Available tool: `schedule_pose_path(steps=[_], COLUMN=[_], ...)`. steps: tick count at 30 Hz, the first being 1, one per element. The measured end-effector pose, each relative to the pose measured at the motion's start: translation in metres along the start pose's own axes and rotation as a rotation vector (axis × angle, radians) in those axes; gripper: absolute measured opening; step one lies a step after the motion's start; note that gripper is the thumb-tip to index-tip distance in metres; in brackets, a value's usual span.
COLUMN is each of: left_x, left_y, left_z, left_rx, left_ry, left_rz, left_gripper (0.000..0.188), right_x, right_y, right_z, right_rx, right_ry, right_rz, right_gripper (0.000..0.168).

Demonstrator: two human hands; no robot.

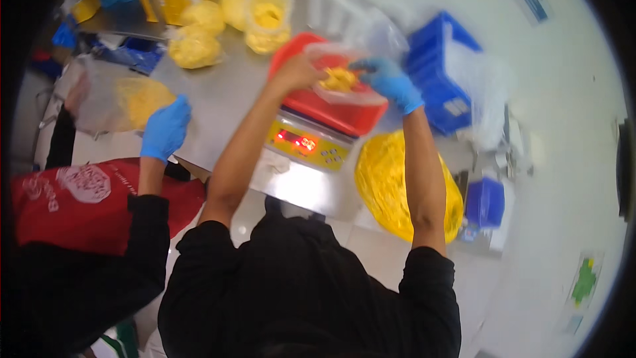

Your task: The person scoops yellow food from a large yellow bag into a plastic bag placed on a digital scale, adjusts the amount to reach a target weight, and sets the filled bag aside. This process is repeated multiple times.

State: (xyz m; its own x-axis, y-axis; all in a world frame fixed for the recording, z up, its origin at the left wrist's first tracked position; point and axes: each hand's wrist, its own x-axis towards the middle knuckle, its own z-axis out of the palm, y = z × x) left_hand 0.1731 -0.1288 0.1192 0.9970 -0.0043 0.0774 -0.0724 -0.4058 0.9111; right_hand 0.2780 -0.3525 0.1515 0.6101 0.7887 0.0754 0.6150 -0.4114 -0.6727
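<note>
A red plastic basket [318, 104] rests on a digital scale [308, 144] with a lit red display. Over the basket is a clear plastic bag [343, 97] with yellow food pieces [339, 79] in it. My left hand [300, 73], ungloved, grips the bag's left side. On the right side, my right hand [385, 79], in a blue glove, is at the bag's edge with its fingers bent; blur hides whether they pinch the plastic.
A co-worker's gloved hand [166, 129] holds a bag of yellow food [141, 102] at left. Filled bags [196, 49] and a round tub [268, 5] stand behind. At right are a blue crate [437, 74] and a yellow plastic-lined container [382, 184].
</note>
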Motion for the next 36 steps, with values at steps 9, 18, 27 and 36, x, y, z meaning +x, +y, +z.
schedule_pose_path(steps=[9, 18, 27, 36], left_x=[-0.199, -0.258, -0.258, -0.223], left_y=[-0.074, -0.075, 0.001, 0.039], left_z=[-0.019, 0.274, 0.485, 0.574], left_rx=[-0.351, -0.684, -1.170, -1.248], left_ry=[-0.203, -0.583, -0.490, -0.243], left_rz=[-0.425, -0.625, -0.639, -0.688], left_gripper=[0.033, 0.031, 0.052, 0.067], right_x=[-0.276, -0.475, -0.535, -0.493], right_y=[-0.034, 0.155, 0.215, 0.166], right_z=[-0.086, -0.036, -0.086, -0.055], right_rx=[0.376, -0.048, -0.725, -0.339], right_ry=[0.396, -0.272, 0.237, 0.008], right_rz=[0.660, 0.870, 0.613, 0.345], right_gripper=[0.031, 0.029, 0.047, 0.037])
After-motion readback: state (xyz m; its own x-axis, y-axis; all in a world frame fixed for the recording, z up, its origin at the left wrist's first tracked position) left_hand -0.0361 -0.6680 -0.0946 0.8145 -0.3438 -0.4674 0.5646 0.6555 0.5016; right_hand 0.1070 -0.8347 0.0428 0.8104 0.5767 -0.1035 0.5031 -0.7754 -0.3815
